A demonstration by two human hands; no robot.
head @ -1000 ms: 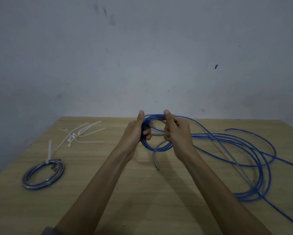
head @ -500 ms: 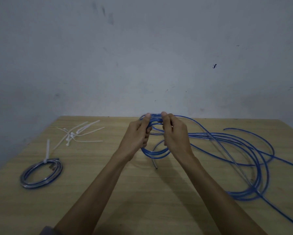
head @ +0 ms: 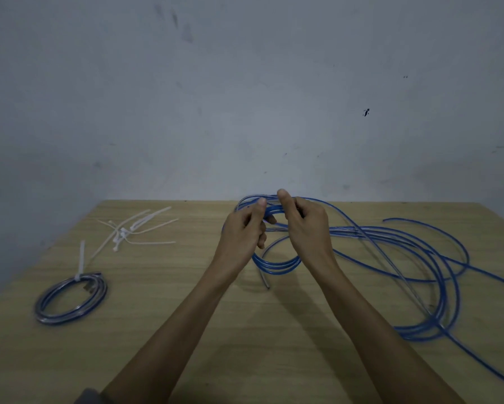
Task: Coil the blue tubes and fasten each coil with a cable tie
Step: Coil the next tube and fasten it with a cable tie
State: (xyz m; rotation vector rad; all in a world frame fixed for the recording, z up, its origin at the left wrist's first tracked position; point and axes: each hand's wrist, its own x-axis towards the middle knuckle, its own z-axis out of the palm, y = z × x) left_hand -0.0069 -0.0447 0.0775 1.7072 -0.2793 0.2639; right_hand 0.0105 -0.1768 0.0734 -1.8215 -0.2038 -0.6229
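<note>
Held above a pale wooden table (head: 274, 345): a small half-wound coil of blue plastic tube (head: 275, 262), top strands grasped by left hand (head: 243, 228) and right hand (head: 306, 228), fingers curled. Right of the fingers, loose blue loops (head: 420, 258) sprawled. Left of them, white cable ties (head: 134, 228) and a finished tied blue coil (head: 69, 298).

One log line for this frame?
phase: coiling | left hand: grips coil | right hand: grips coil | tied coil: table left
</note>
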